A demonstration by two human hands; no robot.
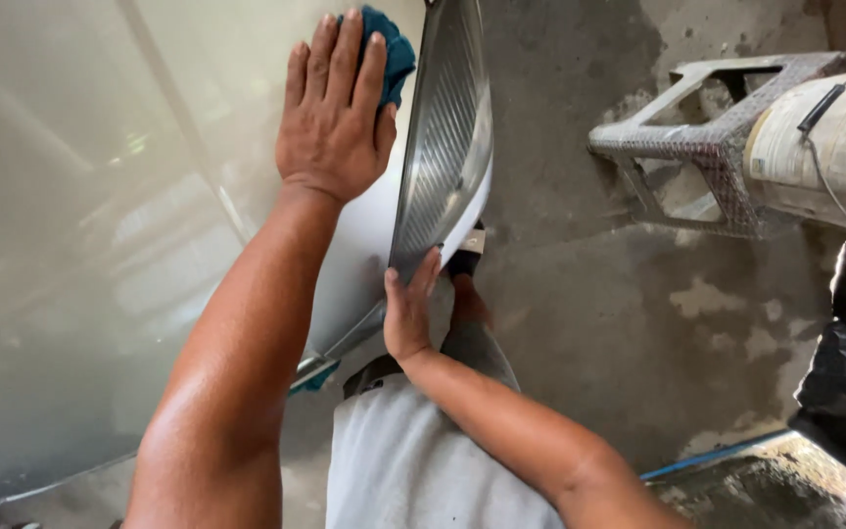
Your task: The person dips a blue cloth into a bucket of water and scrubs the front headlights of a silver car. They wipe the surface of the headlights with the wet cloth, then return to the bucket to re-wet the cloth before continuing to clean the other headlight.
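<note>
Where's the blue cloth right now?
In the head view, top centre: the blue cloth is pressed flat under the left hand against the pale car panel, just left of the headlight.

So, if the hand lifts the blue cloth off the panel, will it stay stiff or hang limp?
Probably limp: the blue cloth bunches in soft folds under the left hand. It looks light and unlikely to roll. On the glossy car panel it may slide easily.
</note>
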